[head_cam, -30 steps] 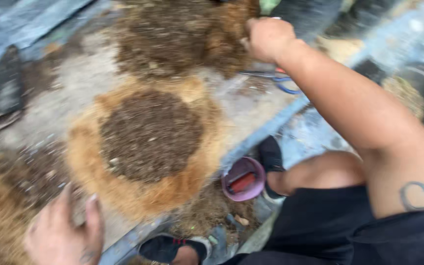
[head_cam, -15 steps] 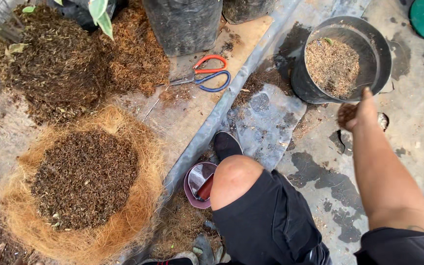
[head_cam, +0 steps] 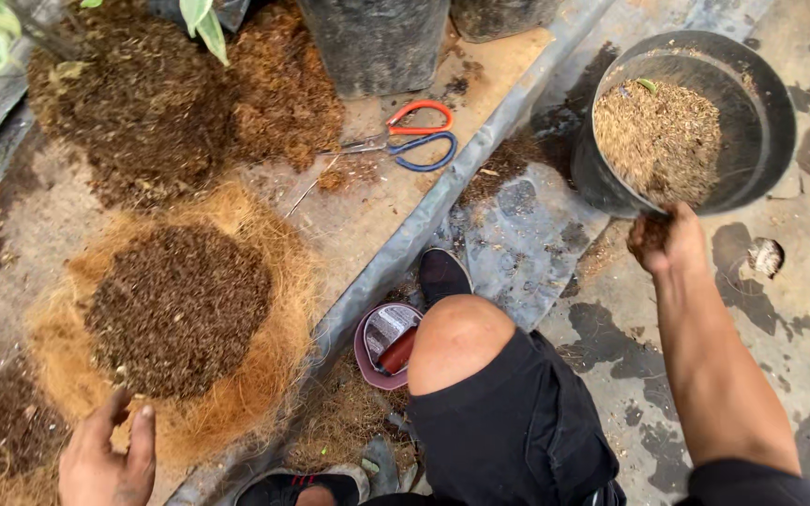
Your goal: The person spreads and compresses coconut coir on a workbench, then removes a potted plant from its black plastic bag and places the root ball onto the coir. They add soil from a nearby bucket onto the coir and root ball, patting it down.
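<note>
A: Start with the pot. Where is it?

B: Black plastic pot (head_cam: 761,122), upper right of the frame, tipped toward the camera, part filled with a dry tan mix of chips and fibre (head_cam: 658,136). It sits on grey, wet-blotched ground.

A: And the hand by it?

B: Right hand (head_cam: 667,244) is at the pot's near rim, just below it and touching or nearly so. Fingers curled shut around a dark clump of the mix (head_cam: 651,228). The forearm runs down to the lower right corner.

A: The other hand?

B: Left hand (head_cam: 105,459), bottom left, well apart from the pot. Fingers loosely spread, holding nothing, resting at the near edge of a nest of golden coir fibre (head_cam: 236,412). A round mound of dark brown chips (head_cam: 175,309) fills the nest's middle.

A: What lies between the two?

B: The person's bent knee (head_cam: 457,337) in black shorts, lower centre. Beside it, to the left, a small pink bowl (head_cam: 365,351) with a red-handled tool inside; I cannot tell what tool. A black shoe tip (head_cam: 442,272) shows just above the knee.

A: Farther out?

B: A grey metal edge (head_cam: 480,150) runs diagonally from top right to bottom left, bordering a board. On the board, top centre, scissors with one red and one blue handle (head_cam: 419,136). Upper left, a larger heap of dark and reddish fibre (head_cam: 171,94) with green leaves (head_cam: 203,23) over it.
</note>
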Available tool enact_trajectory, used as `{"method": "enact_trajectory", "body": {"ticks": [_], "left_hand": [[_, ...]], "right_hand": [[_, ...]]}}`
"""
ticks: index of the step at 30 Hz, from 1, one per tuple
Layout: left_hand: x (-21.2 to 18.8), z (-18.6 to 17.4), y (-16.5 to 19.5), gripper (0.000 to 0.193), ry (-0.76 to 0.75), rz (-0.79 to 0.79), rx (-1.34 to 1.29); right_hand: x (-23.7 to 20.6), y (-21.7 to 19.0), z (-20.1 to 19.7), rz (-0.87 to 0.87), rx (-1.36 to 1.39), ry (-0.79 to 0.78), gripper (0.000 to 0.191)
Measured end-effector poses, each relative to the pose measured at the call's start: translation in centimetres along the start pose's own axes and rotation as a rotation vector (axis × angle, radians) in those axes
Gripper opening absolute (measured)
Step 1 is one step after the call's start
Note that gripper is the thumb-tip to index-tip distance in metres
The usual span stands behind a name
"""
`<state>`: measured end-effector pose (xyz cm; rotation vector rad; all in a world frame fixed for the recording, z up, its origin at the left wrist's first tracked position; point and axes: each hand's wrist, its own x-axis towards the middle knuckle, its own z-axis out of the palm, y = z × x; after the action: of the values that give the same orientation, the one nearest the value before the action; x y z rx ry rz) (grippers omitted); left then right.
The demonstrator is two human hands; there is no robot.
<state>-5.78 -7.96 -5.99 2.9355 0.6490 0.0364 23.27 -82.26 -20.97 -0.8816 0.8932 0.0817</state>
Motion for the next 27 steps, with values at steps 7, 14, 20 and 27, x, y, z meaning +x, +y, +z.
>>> {"method": "enact_trajectory", "body": {"ticks": [7, 14, 20, 27], "left_hand": [[1.3, -1.4, 3.6, 0.055, -0.159, -0.024, 0.036], [0.9, -1.0, 2.5, 0.054, -0.152, -0.011, 0.026], [1.4, 0.3, 0.9, 0.055, -0.149, 0.066, 0.217], [1.6, 0.8, 2.9, 0.058, -0.186, 0.007, 0.139]], "right_hand": [[-7.8, 9.0, -1.2, 0.044, -0.031, -0.032, 0.025], [-9.5, 18.6, 0.9, 0.113, -0.398, -0.128, 0.047], [-11.8, 10.8, 0.3, 0.395, -1.029, -0.125, 0.074], [-2.4, 7.8, 8.9, -0.695, -1.584, -0.465, 0.053]]}}
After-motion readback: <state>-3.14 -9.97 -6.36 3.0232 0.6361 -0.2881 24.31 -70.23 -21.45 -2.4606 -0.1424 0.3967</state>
